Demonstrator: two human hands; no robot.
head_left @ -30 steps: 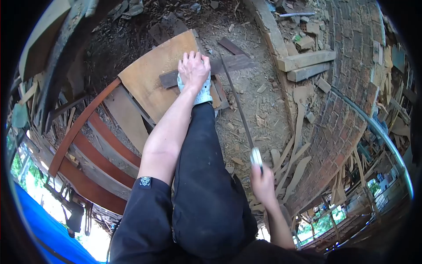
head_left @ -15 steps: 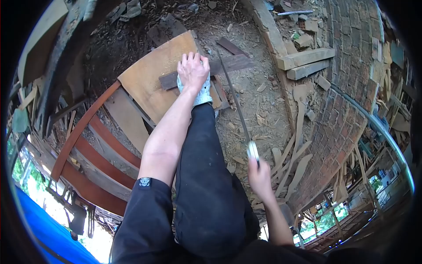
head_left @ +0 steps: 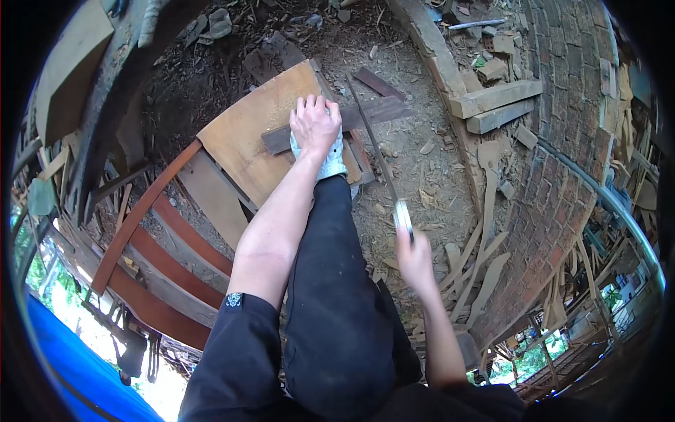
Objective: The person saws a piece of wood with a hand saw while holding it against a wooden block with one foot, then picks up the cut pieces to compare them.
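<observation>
A dark wooden plank (head_left: 380, 111) lies across a tan board (head_left: 253, 119), its right end sticking out past the board's edge. My left hand (head_left: 314, 126) presses on the plank from above, fingers curled over its far edge. Right beside that hand, my foot in a light, patterned shoe (head_left: 333, 163) rests on the wood. In my right hand (head_left: 415, 261) is a handsaw, gripped by its pale handle (head_left: 403, 214). Its long thin blade (head_left: 375, 141) crosses the plank to the right of my left hand. The teeth and any cut are too small to make out.
A reddish-brown slatted wooden frame (head_left: 151, 228) lies on the left. Two short beams (head_left: 496, 98) sit at the right by a brick surface (head_left: 562, 84). Wood offcuts (head_left: 485, 278) and chips litter the dirt floor. A small dark offcut (head_left: 379, 83) lies beyond the plank.
My right hand and the saw have moved forward, away from my body. My left hand stays on the plank. The whole view has shifted slightly.
</observation>
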